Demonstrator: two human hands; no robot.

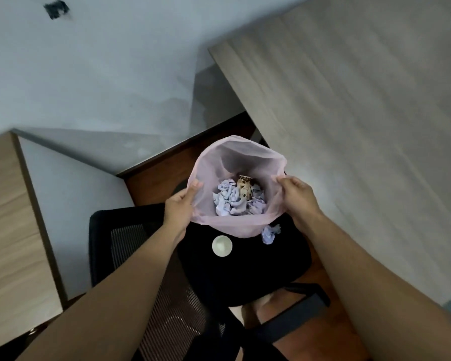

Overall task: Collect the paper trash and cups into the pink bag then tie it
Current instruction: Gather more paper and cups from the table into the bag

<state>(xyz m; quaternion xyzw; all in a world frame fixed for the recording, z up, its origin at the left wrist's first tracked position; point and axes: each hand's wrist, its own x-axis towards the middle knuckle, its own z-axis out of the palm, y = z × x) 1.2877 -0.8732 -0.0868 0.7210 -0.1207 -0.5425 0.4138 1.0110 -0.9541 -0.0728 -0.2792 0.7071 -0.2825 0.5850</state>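
Pink bag [235,157] resting on black chair seat [245,272], mouth held wide, probably to take more trash. Left hand [181,204] and right hand [297,196] on opposite sides of rim, fingers [195,184] pinching the thin plastic. Inside: crumpled paper [232,204] and patterned cup [245,188]. On seat just beside bag: white cup [222,245] and paper ball [270,232], not yet collected.

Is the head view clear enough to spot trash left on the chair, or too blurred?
Head view: motion blur streaks the desk top at right, wide-angle distortion bends its edges; the black chair seat is dim, yet the white cup and a crumpled paper on it stand out.
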